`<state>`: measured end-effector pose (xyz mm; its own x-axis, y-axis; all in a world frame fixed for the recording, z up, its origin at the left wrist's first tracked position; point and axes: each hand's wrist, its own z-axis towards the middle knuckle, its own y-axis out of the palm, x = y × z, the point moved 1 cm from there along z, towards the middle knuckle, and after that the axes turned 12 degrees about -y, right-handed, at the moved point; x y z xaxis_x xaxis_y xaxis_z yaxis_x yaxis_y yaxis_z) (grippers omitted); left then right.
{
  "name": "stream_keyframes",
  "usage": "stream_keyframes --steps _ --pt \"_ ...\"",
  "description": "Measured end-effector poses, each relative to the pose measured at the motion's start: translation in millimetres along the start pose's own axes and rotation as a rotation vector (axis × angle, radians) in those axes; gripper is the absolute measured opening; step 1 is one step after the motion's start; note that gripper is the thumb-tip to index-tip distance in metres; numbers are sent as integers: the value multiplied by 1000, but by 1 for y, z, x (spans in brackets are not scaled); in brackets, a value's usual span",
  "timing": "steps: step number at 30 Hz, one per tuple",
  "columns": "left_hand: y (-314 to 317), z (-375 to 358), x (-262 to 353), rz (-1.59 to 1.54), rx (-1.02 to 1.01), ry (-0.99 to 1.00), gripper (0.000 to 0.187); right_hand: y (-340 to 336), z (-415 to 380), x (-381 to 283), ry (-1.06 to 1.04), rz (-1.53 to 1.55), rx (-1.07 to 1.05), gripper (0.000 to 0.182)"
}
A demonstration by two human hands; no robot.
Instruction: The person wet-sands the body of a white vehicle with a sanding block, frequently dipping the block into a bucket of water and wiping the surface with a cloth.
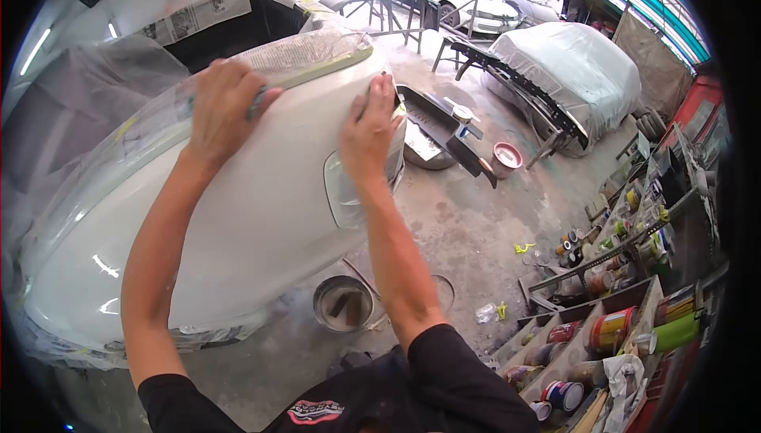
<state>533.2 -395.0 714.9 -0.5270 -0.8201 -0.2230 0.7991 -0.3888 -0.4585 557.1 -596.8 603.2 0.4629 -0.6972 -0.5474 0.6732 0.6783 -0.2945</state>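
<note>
Left hand (222, 108) curled round a small blue-grey block (258, 103) at the upper edge of the glossy white curved car panel (254, 187), right hand (369, 125) (nearly straight, fingers close together) against its far corner.

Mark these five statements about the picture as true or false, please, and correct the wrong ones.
1. The left hand grasps a small bluish-grey object. True.
2. The right hand is gripping a paint can. False: no can shows in it; its fingers lie extended against the white car panel.
3. A dark bucket stands on the floor. True.
4. The tub with the pinkish rim sits on top of the white car panel. False: it stands on the floor.
5. A car under pale sheeting is parked beyond the tub. True.
</note>
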Motion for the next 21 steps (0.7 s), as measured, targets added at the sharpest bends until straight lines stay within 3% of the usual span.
stream_keyframes --steps 1,5,8,9,13,16,17,20,21 --pt "-7 -5 0 33 18 -28 21 10 -14 -9 -66 -25 64 56" --pt "-7 -15 9 167 72 -129 21 -2 -38 -25 -316 -197 -55 58" --pt "-3 -13 13 218 64 -177 20 -9 21 -7 -21 -69 -61 64" --pt "-4 -12 14 229 61 -189 20 3 22 -9 -113 -195 7 66" --pt "-3 -15 15 233 70 -192 19 5 -35 -34 -530 -182 -55 62" --pt "-4 -14 14 239 87 -189 19 -8 13 0 -324 -240 -9 66" --pt "-2 -13 13 239 94 -191 19 -14 29 1 -119 -196 -77 67" --pt "-2 -12 12 240 97 -196 19 2 2 -23 -441 -312 1 63" --pt "-3 -11 16 237 95 -200 19 -3 -20 -42 -568 -250 -85 62"
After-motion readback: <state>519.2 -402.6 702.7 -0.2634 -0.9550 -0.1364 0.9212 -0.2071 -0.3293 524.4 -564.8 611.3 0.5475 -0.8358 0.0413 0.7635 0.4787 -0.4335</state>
